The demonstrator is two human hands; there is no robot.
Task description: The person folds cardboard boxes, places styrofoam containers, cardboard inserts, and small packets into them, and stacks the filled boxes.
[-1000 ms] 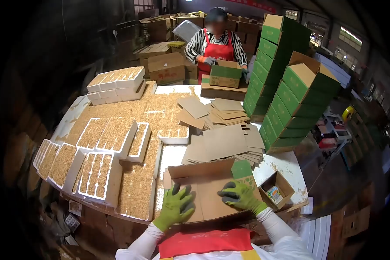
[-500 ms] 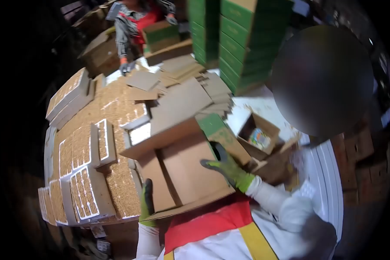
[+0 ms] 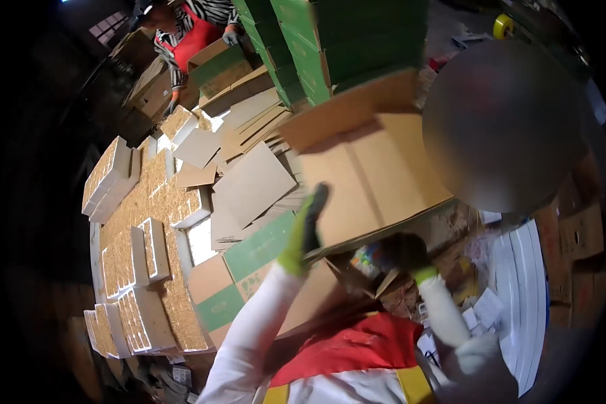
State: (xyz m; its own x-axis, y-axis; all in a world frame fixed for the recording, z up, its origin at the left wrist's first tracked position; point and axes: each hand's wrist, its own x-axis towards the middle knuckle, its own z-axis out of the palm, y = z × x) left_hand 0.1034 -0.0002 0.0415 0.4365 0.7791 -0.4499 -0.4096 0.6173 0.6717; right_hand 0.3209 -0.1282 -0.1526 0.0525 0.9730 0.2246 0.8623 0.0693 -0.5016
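Observation:
An open cardboard box (image 3: 357,182), its tan inside facing me, is held up over the right part of the table. My left hand (image 3: 306,229), in a green and dark glove, grips the box's left side. Under its near edge is my right hand (image 3: 411,256), gloved too and supporting the box; its fingers are in shadow. Below and left of the box lies a green-and-brown carton (image 3: 259,246). A colourful packet (image 3: 365,260) shows partly beneath the held box.
White trays (image 3: 145,316) filled with brown granular material stand at the left. Loose cardboard sheets (image 3: 252,182) lie mid-table. Tall stacks of green boxes (image 3: 363,40) rise behind. Across the table, a person in a red apron (image 3: 195,44) handles another box (image 3: 219,67).
The open box has moved from in front of me up and to the right, held by both hands. The green-and-brown carton is now more exposed. My view has shifted.

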